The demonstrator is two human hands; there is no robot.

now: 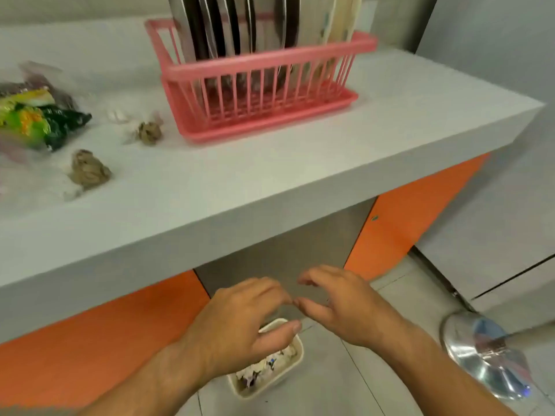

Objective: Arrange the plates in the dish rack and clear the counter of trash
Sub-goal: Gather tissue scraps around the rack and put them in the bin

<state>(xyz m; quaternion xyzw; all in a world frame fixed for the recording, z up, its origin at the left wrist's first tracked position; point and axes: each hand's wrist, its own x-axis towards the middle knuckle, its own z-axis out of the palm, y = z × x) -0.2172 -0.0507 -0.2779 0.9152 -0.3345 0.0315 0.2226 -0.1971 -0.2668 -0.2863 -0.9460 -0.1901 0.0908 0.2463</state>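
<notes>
A pink dish rack (258,66) stands on the white counter (270,163) with several plates (240,22) upright in it. Trash lies at the counter's left: colourful snack wrappers (39,118), two crumpled brown paper balls (88,169) (149,132) and clear plastic scraps. Below the counter's edge, my left hand (240,322) and my right hand (345,307) hover side by side over a small beige bin (292,364) on the floor, which holds crumpled trash. Both hands hold nothing, fingers spread and curved.
Orange cabinet fronts (414,211) run under the counter, with a grey panel between them. A shiny metal lid or bowl (480,355) lies on the tiled floor at the right. A grey wall or door stands at the far right.
</notes>
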